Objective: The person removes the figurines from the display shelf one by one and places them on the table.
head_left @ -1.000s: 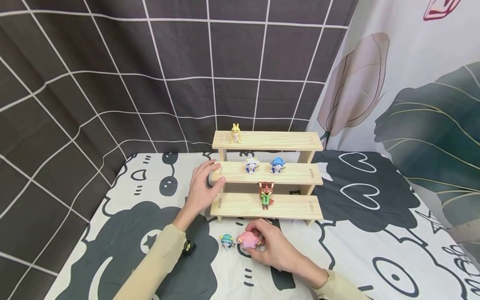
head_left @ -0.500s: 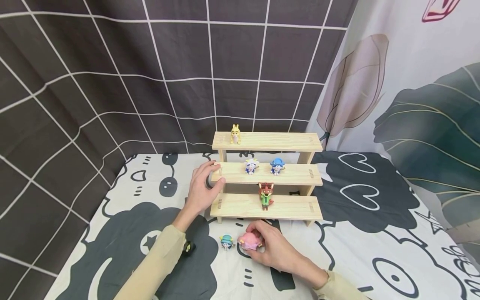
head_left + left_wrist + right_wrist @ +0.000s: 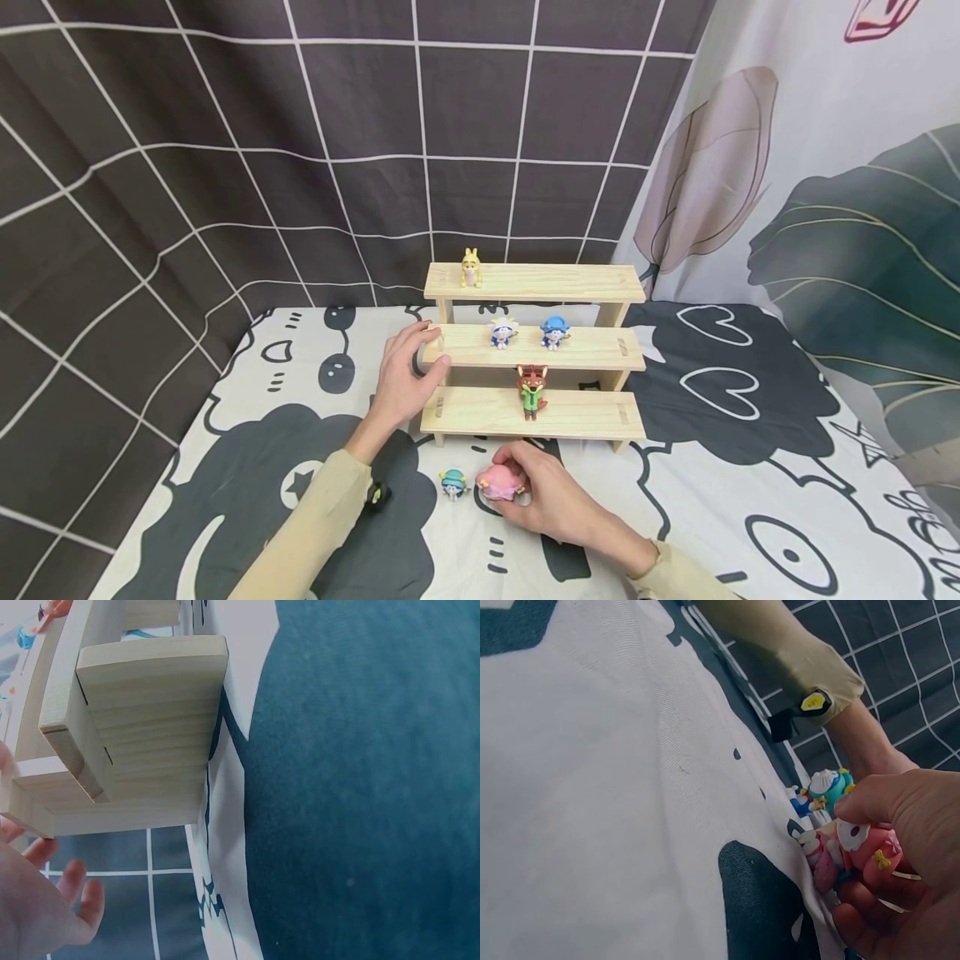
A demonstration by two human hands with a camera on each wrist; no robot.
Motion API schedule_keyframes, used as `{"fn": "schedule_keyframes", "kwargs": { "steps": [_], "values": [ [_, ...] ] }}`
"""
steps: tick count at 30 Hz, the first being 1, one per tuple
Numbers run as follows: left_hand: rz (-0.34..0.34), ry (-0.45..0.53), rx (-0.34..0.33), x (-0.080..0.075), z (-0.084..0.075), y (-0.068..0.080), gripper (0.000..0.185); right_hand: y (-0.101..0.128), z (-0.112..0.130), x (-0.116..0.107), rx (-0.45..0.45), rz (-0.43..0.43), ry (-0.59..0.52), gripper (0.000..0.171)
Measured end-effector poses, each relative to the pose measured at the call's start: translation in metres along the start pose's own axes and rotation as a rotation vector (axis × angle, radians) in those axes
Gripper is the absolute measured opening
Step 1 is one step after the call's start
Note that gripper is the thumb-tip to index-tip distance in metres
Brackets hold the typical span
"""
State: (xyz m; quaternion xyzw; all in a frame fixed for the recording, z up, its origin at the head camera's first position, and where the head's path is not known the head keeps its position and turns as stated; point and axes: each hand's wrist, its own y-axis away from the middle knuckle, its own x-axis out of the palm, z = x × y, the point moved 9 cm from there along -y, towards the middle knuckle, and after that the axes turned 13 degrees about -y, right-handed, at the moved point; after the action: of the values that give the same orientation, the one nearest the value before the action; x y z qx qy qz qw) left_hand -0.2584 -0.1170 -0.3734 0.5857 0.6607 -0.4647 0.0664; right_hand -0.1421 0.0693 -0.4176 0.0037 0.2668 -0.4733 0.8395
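Note:
My right hand point(image 3: 551, 493) pinches a pink figurine point(image 3: 498, 482) at the cloth, in front of the stepped wooden shelf point(image 3: 600, 414). In the right wrist view, thumb and fingers lie around the pink figurine point(image 3: 870, 844), which has a yellow bow. Just left of it stands a figurine with a teal hat point(image 3: 453, 482). My left hand point(image 3: 405, 375) holds the left end of the middle step, thumb at the front and fingers behind; the left wrist view shows the fingertips point(image 3: 91, 896) by the wood.
On the top step sits a yellow figurine point(image 3: 471, 268). The middle step bears a white-hatted figurine point(image 3: 502, 332) and a blue-hatted one point(image 3: 555, 331). A fox figurine point(image 3: 532, 392) in green stands on the bottom step. Behind hangs a dark grid-patterned curtain point(image 3: 360, 100).
The pink figurine and the right hand have shifted very slightly to the right. The left hand stays on the shelf, and the other figurines stand where they were.

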Motion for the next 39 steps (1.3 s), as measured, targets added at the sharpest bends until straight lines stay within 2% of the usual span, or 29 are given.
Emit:
{"fn": "schedule_keyframes", "kwargs": {
  "steps": [18, 26, 34, 39],
  "values": [
    [0.001, -0.004, -0.006, -0.002, 0.0, -0.001, 0.042, 0.01, -0.001, -0.013, 0.055, -0.017, 0.011, 0.049],
    [-0.007, 0.0, 0.005, -0.002, -0.001, -0.002, 0.042, 0.011, 0.012, -0.028, 0.0, -0.049, 0.044, 0.051],
    [-0.007, 0.002, 0.004, -0.002, -0.002, -0.001, 0.042, 0.007, 0.028, -0.043, -0.039, -0.02, 0.005, 0.039],
    [-0.006, 0.009, -0.003, -0.002, -0.001, 0.0, 0.042, 0.001, 0.04, -0.055, -0.085, -0.037, -0.012, 0.039]
  ]
}}
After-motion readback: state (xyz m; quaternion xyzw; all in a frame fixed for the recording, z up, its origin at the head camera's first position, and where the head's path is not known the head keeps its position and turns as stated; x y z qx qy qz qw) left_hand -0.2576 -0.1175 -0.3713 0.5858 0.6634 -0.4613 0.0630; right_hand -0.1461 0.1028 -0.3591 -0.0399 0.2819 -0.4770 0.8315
